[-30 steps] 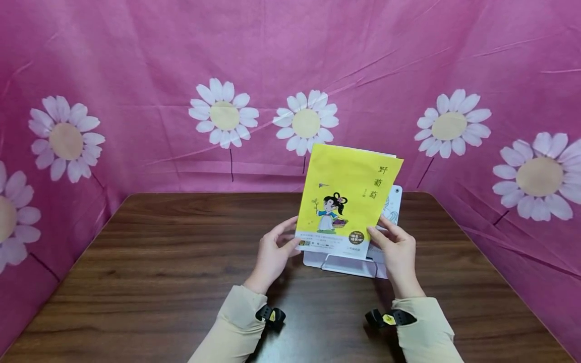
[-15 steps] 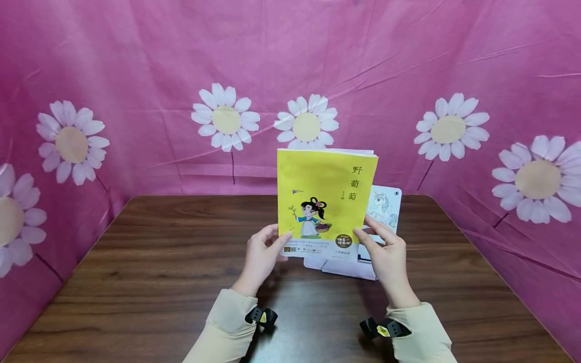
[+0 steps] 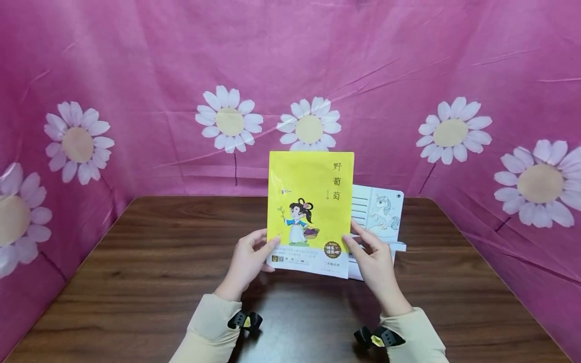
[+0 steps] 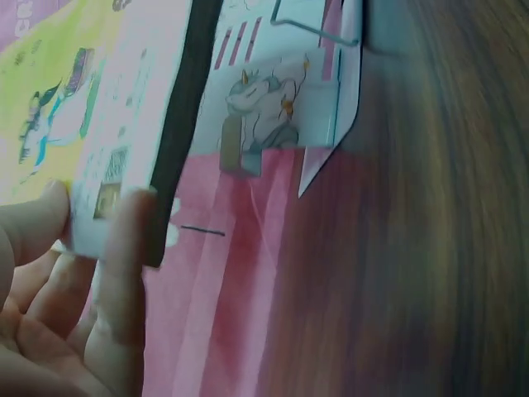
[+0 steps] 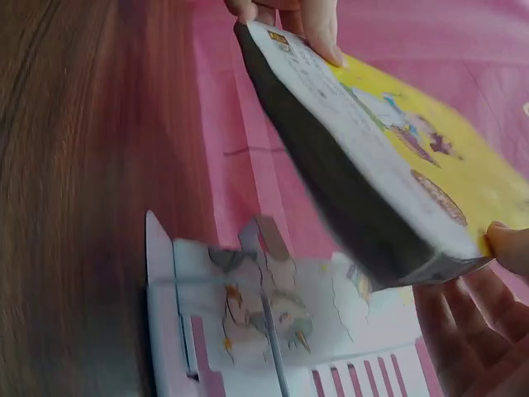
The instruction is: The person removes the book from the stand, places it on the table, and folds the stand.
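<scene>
So here's where it sits, as far as I can tell: the yellow book is up in the air, closed, front cover toward the person. Both hands are on it. The left hand grips the lower corner on its side, thumb on the cover, and the right hand pinches the opposite edge low down, thumb in front and fingers behind.

Right behind the book, partly hidden by it, a white stand with a unicorn drawing is set up on the wooden bench. In the head view the two overlap, but the wrist views show the book's dark bottom edge hanging apart from the stand, kinda tilted.

Progress-wise, I'd call it mid-handling. The pick-up part is done: solid two-handed hold, book off the bench. What's not done is any putting down: it's not resting on the bench or the stand, and neither hand has let go. Can't tell from this which spot it belongs in, tbh.
</scene>
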Demonstrator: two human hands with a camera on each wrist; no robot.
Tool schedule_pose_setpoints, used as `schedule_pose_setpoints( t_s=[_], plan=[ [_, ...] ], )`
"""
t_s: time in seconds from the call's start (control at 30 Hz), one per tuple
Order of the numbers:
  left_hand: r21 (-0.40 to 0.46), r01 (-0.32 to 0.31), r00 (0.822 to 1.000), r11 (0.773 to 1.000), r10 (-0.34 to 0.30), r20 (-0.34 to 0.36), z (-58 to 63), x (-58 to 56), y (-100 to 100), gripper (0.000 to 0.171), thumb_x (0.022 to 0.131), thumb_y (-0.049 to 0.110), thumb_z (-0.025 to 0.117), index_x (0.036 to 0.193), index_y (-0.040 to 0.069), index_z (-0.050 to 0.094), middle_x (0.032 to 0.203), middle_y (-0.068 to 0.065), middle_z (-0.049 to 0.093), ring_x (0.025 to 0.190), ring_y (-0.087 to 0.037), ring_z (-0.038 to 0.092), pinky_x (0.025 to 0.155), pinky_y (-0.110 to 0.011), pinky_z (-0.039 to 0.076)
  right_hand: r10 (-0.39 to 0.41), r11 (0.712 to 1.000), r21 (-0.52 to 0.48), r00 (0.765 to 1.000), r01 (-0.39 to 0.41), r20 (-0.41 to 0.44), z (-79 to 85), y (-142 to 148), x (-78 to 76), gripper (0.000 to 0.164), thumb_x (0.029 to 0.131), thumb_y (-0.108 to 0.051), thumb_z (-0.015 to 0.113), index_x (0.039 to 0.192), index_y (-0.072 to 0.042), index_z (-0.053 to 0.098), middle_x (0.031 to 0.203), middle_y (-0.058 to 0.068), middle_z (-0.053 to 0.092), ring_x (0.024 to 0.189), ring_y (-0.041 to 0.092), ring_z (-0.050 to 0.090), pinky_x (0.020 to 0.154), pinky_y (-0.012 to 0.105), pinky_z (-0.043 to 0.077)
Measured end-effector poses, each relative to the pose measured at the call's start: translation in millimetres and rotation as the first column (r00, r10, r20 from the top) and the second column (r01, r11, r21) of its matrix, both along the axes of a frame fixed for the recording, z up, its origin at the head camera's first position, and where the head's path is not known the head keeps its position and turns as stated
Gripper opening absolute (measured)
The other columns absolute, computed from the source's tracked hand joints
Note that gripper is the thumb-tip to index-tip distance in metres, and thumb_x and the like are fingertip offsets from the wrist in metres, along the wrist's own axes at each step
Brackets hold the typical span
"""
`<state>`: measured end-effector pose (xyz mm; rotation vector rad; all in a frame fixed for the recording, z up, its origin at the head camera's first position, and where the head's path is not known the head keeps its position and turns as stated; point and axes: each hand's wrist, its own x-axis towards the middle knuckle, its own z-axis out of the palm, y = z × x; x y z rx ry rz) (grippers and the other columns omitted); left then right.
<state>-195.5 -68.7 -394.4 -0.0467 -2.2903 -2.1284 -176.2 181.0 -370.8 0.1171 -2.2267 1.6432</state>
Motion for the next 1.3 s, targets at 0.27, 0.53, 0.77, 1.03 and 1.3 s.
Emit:
schedule_pose_setpoints(
  t_s=[0.27, 0.53, 0.77, 1.03, 1.3],
  plan=[
    [-0.144, 0.118, 0.993, 0.983, -0.112, 0.047, 12.5, 15.2, -30.9, 0.038, 0.094, 0.019, 0.068, 0.126, -0.002, 0.064, 0.097, -0.016, 0.074, 0.068, -0.014, 0.069, 0.051, -0.027, 0.055, 0.052, 0.995, -0.093, 0.99, -0.04, 0.128, -1.9, -18.5, 6.4, 0.041, 0.095, -0.005, 0.063, 0.136, 0.001, 0.058, 0.114, 0.021, 0.067, 0.071, 0.002, 0.064, 0.064, 0.021, 0.056],
    [-0.15, 0.145, 0.988, 0.978, -0.135, 0.079, 11.8, 25.4, -53.9, 0.046, 0.093, 0.017, 0.069, 0.13, -0.008, 0.057, 0.104, -0.02, 0.072, 0.077, -0.017, 0.071, 0.063, -0.035, 0.06, 0.138, 0.985, -0.127, 0.968, -0.113, 0.209, -6.3, -36.7, 8.3, 0.043, 0.096, -0.005, 0.062, 0.137, 0.005, 0.055, 0.117, 0.025, 0.063, 0.076, 0.001, 0.063, 0.066, 0.021, 0.056],
    [-0.157, 0.111, 0.987, 0.981, -0.09, 0.135, 8.1, 32.2, -68.8, 0.05, 0.094, 0.02, 0.068, 0.133, -0.007, 0.055, 0.106, -0.017, 0.072, 0.078, -0.018, 0.071, 0.063, -0.034, 0.06, 0.197, 0.973, -0.163, 0.951, -0.161, 0.238, -12.6, -52.2, 9.0, 0.044, 0.096, -0.004, 0.061, 0.137, 0.008, 0.053, 0.12, 0.026, 0.062, 0.081, 0.002, 0.063, 0.071, 0.02, 0.055],
    [-0.251, 0.103, 0.982, 0.962, -0.058, 0.18, 8.9, 31.5, -93.9, 0.052, 0.093, 0.023, 0.069, 0.132, -0.007, 0.055, 0.104, -0.014, 0.072, 0.077, -0.016, 0.068, 0.063, -0.031, 0.057, 0.301, 0.939, -0.258, 0.904, -0.226, 0.303, -18.4, -71.5, 2.0, 0.05, 0.09, -0.001, 0.059, 0.139, 0.006, 0.052, 0.126, 0.025, 0.061, 0.084, 0.01, 0.062, 0.07, 0.023, 0.054],
    [-0.308, 0.092, 0.979, 0.947, -0.03, 0.199, 7.4, 31.3, -120.8, 0.052, 0.093, 0.021, 0.069, 0.132, -0.01, 0.053, 0.104, -0.015, 0.071, 0.079, -0.015, 0.067, 0.064, -0.028, 0.056, 0.388, 0.915, -0.235, 0.872, -0.327, 0.298, -29.2, -95.2, -5.8, 0.056, 0.086, 0.001, 0.06, 0.14, 0.01, 0.047, 0.12, 0.028, 0.063, 0.085, 0.01, 0.06, 0.072, 0.022, 0.051]
  ],
)
